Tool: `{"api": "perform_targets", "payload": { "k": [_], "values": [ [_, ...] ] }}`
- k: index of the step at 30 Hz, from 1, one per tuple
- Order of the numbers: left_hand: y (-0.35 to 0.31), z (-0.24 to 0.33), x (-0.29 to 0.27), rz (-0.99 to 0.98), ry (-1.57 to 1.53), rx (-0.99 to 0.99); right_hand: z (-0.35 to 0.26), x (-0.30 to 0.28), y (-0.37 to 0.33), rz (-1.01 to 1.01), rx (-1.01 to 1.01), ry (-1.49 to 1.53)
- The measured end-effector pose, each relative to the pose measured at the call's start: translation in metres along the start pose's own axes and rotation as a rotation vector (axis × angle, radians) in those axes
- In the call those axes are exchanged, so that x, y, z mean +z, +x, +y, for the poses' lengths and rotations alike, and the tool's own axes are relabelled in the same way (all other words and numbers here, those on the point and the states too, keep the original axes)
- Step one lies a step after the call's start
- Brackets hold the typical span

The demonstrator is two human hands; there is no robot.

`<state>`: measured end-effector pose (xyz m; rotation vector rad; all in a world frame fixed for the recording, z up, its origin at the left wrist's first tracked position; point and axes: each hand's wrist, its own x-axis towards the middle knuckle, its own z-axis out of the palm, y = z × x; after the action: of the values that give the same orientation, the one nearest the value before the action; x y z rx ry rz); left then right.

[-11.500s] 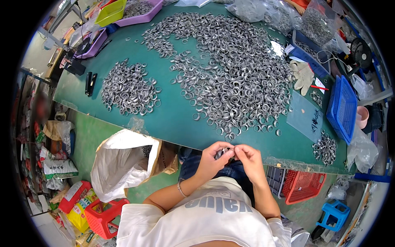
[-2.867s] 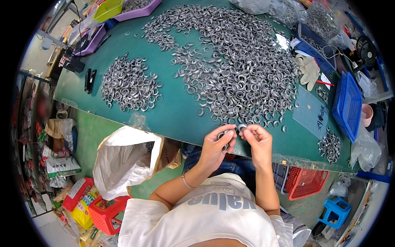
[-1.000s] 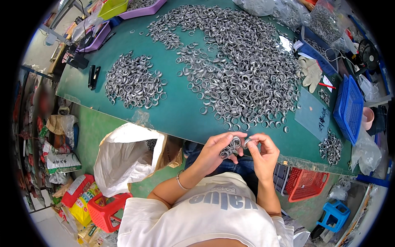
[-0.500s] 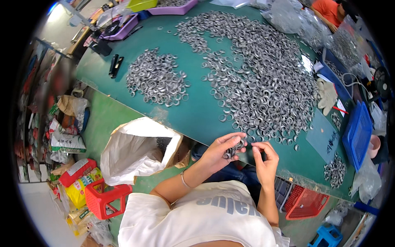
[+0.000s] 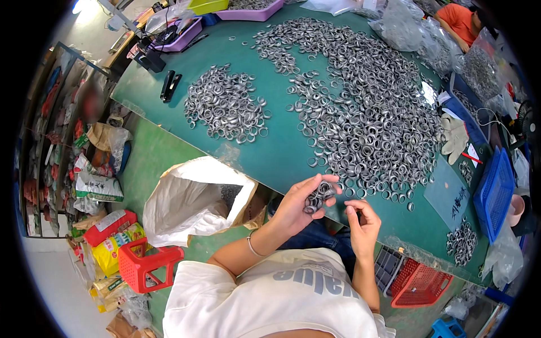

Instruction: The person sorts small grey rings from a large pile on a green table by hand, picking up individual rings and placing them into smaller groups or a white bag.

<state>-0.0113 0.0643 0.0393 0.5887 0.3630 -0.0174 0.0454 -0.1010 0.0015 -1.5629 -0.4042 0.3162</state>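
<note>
My left hand [image 5: 292, 209] is curled around a small handful of grey metal rings [image 5: 319, 197], held just over the near edge of the green table [image 5: 270, 160]. Close to its right, my right hand [image 5: 366, 226] has thumb and forefinger drawn together; whatever may be between them is too small to make out. Beyond both hands spreads a large heap of the same rings [image 5: 366, 112], some at its near border lying singly. A smaller ring pile [image 5: 225, 104] lies to the left.
Below the table's edge on the left gapes a white-lined sack [image 5: 180, 197] with rings inside. A black stapler [image 5: 170, 86] lies at the far left. To the right are blue baskets [image 5: 491, 194], a glove [image 5: 452, 135] and another ring pile [image 5: 462, 243]. A person in orange [image 5: 457, 23] sits at the far right.
The view has shifted slightly, so the table and piles appear a little further right. My left hand has turned and opened somewhat, showing more of its rings. My right hand has barely moved.
</note>
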Motion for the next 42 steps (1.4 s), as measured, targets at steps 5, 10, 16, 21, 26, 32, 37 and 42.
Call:
{"api": "perform_targets", "payload": {
  "k": [5, 10, 16, 21, 26, 32, 37, 42],
  "values": [
    [-0.002, -0.001, 0.005, 0.013, 0.001, -0.016, 0.003, 0.001, -0.005, 0.011, 0.051, 0.03],
    [-0.005, 0.0, 0.01, 0.006, 0.035, -0.006, 0.0, 0.001, -0.008, 0.035, 0.039, 0.033],
    [-0.011, -0.008, 0.025, -0.001, 0.128, -0.057, -0.047, 0.0, -0.005, 0.03, -0.279, -0.116],
    [-0.01, -0.014, 0.041, -0.109, 0.16, -0.074, -0.053, -0.014, -0.004, 0.084, -0.387, -0.33],
    [-0.015, -0.013, 0.061, -0.167, 0.183, -0.091, -0.066, -0.02, -0.008, 0.161, -0.385, -0.241],
    [-0.022, -0.016, 0.072, -0.23, 0.167, -0.088, -0.076, -0.026, -0.014, 0.222, -0.454, -0.266],
    [-0.026, -0.016, 0.074, -0.278, 0.176, -0.106, -0.084, -0.032, -0.015, 0.247, -0.599, -0.379],
    [-0.034, -0.019, 0.076, -0.234, 0.204, -0.131, -0.094, -0.036, -0.017, 0.271, -0.686, -0.469]
  ]
}}
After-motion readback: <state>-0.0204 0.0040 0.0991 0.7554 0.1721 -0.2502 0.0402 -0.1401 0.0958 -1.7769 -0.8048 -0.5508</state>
